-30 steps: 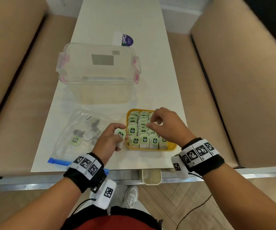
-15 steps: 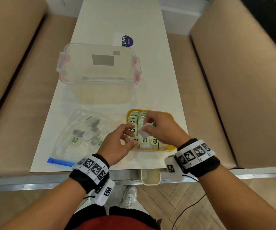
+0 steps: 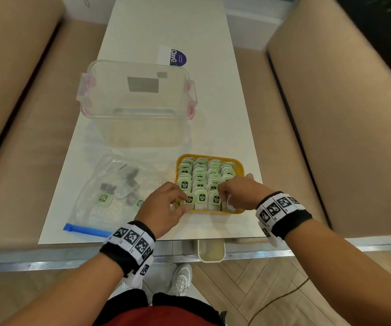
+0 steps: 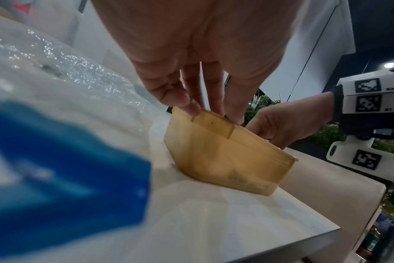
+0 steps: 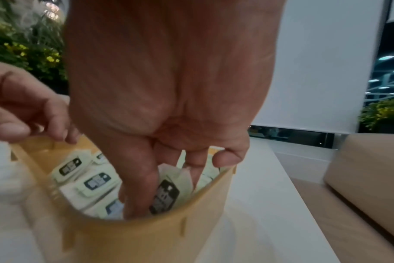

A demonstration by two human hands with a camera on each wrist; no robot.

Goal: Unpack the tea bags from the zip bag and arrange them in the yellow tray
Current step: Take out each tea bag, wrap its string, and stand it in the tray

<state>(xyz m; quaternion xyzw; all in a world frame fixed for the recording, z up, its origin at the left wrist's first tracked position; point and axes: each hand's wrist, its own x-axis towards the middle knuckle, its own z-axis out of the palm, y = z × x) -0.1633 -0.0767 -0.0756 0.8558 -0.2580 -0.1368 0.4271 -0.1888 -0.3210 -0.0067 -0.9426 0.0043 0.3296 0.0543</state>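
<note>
tea bags fill most of the tray; a few remain in the zip bag. right hand pinches one into the near row; left hand steadies the rim, fingers loose. next: seat it upright, then fetch another.
</note>
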